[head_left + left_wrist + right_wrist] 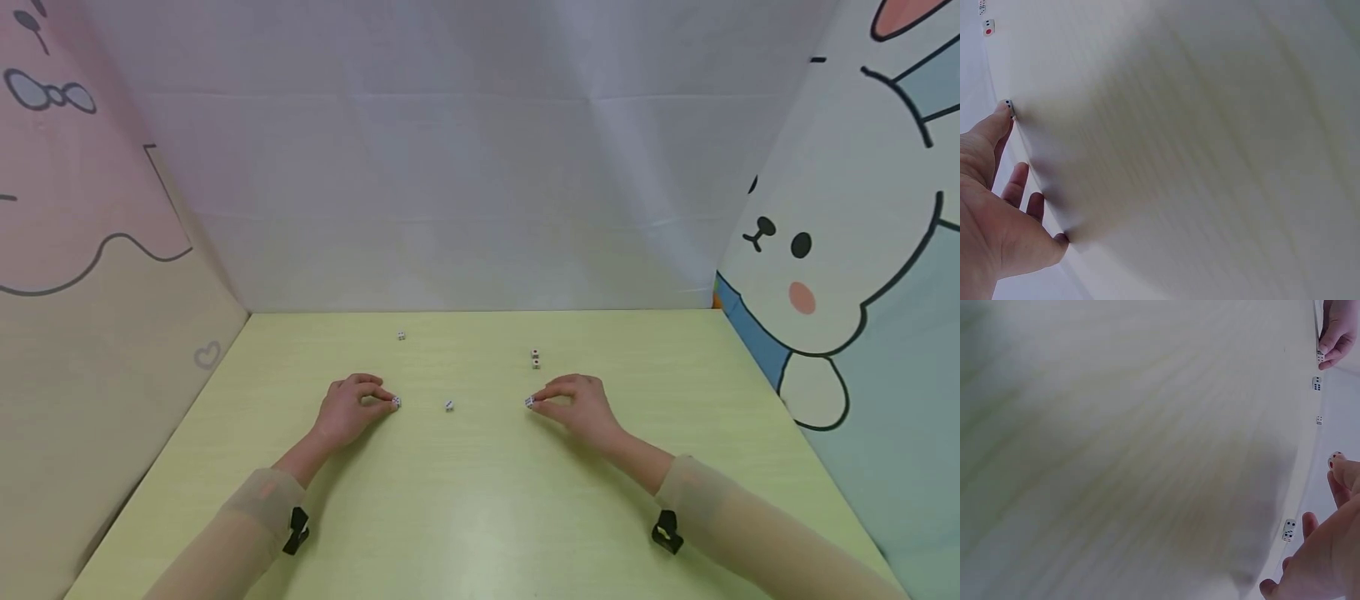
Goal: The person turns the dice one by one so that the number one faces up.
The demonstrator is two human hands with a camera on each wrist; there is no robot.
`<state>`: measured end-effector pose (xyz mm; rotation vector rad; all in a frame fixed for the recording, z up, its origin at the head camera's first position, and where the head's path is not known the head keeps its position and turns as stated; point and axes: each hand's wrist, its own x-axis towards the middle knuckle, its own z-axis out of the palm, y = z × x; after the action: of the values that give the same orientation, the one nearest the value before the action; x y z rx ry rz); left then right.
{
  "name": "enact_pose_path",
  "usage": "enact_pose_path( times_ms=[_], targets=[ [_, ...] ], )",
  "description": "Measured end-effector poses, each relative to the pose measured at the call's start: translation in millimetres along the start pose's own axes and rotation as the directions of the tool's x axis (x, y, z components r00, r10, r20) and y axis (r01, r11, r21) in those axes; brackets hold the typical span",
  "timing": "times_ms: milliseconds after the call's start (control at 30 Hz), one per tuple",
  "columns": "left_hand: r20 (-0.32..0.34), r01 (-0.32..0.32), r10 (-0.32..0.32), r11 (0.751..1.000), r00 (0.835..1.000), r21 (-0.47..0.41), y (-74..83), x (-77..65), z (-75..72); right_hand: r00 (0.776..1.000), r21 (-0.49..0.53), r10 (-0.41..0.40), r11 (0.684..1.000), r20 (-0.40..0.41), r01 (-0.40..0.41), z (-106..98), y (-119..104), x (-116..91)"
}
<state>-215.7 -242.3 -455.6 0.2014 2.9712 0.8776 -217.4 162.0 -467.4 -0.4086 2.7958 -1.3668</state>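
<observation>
My left hand [351, 410] pinches a small white die [397, 402] between thumb and index finger, low over the table. The left wrist view also has this die [1008, 108] at the fingertips, with the other fingers spread apart. On the right, my right hand [583, 408] holds another die [529, 402] in a thumb-and-finger pinch. That die [1335, 459] looks raised off the tabletop in the right wrist view. Between the hands, a single die [449, 406] lies on the table, nearer the left hand.
Two dice [536, 359] sit together just beyond the right hand; stacked or in line, I cannot tell. One more die [401, 335] lies near the back, left of centre. The pale yellow table [480, 500] meets a white cloth wall [480, 167], with printed side walls.
</observation>
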Motion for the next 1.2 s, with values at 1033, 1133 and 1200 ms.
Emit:
enact_pose_path(
  times_ms=[1033, 1133, 1200],
  targets=[
    [-0.001, -0.006, 0.006, 1.000, 1.000, 0.000, 1.5, -0.7, -0.5, 0.999, -0.217, 0.039, 0.976, 0.027, -0.033, 6.6, 3.9, -13.3],
    [0.001, -0.007, 0.007, 1.000, 1.000, -0.002, 1.9, -1.0, -0.7, 0.999, -0.210, 0.037, 0.977, 0.025, -0.031, 6.1, 3.4, -14.0],
    [0.003, -0.005, 0.005, 1.000, 1.000, -0.001, 2.0, -0.9, -0.9, 0.999, -0.206, 0.038, 0.978, 0.022, -0.033, 6.1, 3.4, -14.2]
  ],
)
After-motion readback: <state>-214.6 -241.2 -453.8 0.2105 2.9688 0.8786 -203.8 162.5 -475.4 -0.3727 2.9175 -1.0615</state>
